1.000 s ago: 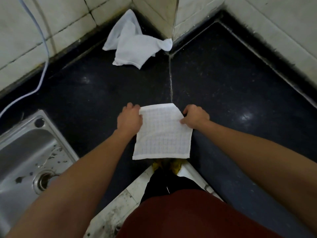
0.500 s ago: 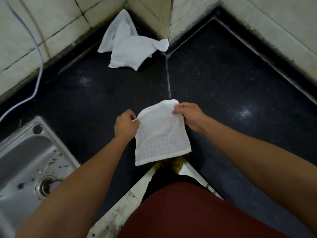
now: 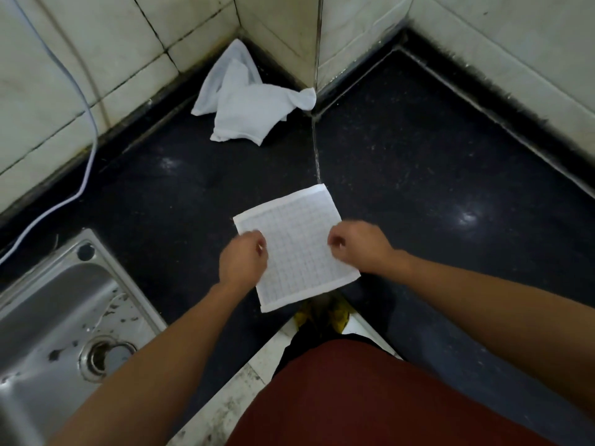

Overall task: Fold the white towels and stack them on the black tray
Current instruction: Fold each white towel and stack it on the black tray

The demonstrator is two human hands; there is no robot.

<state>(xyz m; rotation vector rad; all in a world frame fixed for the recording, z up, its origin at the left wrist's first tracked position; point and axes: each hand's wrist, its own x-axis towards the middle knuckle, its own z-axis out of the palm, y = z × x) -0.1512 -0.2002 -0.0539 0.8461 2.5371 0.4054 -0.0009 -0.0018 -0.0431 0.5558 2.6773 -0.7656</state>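
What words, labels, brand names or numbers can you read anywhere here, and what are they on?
None. The flat white towel shows only a woven grid, no label. The crumpled towels, steel sink, wall tiles and black countertop bear no readable text.

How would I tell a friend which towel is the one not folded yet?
Find the tiled wall corner that juts into the black counter at the far side. At its foot, just left of it, lies the crumpled towel. Unlike the checked towel, flat and square between the left hand and right hand, it is a rumpled plain white heap that nobody touches.
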